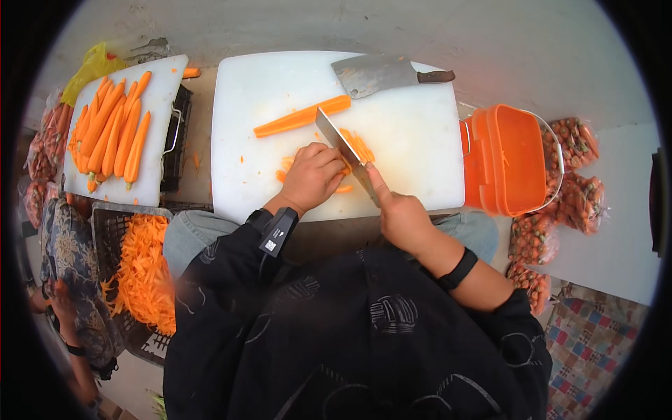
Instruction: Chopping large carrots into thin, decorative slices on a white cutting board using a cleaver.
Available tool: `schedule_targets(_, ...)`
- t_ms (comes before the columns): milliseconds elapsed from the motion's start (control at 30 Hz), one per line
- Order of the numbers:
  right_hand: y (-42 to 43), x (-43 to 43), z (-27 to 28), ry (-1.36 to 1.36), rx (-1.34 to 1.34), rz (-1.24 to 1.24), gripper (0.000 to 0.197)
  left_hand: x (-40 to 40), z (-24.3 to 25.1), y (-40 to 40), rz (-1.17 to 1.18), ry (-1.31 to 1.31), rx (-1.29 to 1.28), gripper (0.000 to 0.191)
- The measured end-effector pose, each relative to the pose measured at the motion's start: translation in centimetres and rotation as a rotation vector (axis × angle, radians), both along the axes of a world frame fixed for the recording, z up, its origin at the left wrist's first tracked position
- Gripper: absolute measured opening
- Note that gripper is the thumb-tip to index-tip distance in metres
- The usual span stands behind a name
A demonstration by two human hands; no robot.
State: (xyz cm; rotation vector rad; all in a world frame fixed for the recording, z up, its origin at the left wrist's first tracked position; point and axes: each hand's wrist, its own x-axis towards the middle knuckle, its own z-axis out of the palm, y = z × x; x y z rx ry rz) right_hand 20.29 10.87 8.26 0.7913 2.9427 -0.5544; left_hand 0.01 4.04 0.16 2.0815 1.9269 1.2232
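Note:
My right hand (403, 218) grips a knife (341, 147), its blade standing over the white cutting board (420, 157) with the index finger along its spine. The handle is hidden in the fist. Curled close to the blade's left side, my left hand (315, 173) presses on carrot pieces (345, 167), mostly covered by the fingers. Thin carrot sticks (359, 146) lie right of the blade. Beyond my left hand rests a long cut carrot (302, 116), touching or near the blade's tip. A cleaver (375, 73) with a dark handle lies flat at the board's far edge.
Peeled carrots (113, 131) are piled on another board (163, 79) at left. Below it, a black crate (97, 236) holds orange peelings (142, 278). An orange bucket (520, 160) adjoins the right side, near bagged carrots (580, 202). Another person's hand (62, 299) shows at lower left.

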Motion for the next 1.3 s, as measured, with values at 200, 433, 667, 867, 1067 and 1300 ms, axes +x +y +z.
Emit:
schedule_targets(200, 0.2, 0.4, -0.9, 0.095, -0.079, -0.128, 0.083, -0.1, -0.1, -0.2, 0.0, -0.022, 0.014, 0.022)
schedule_targets(433, 0.4, 0.3, 1.0, 0.163, -0.091, -0.091, 0.077, -0.2, -0.3, 0.1, -0.006, -0.023, 0.049, 0.022)
schedule_targets(667, 0.5, 0.2, 0.6, 0.086, -0.012, 0.001, 0.085, -0.1, -0.4, 0.0, 0.001, -0.038, 0.044, 0.023)
schedule_targets(867, 0.0, -0.5, 0.8, -0.048, -0.011, 0.01, 0.087, 0.0, -0.5, -0.1, -0.001, -0.039, 0.03, 0.023)
schedule_targets(1067, -0.3, 0.2, -1.5, 0.128, 0.01, -0.051, 0.085, 0.2, -0.4, -0.1, 0.014, -0.046, 0.031, 0.022)
schedule_targets(1300, 0.3, 0.3, -0.2, 0.231, -0.015, -0.056, 0.082, -0.2, -0.3, 0.1, 0.001, -0.008, 0.063, 0.021)
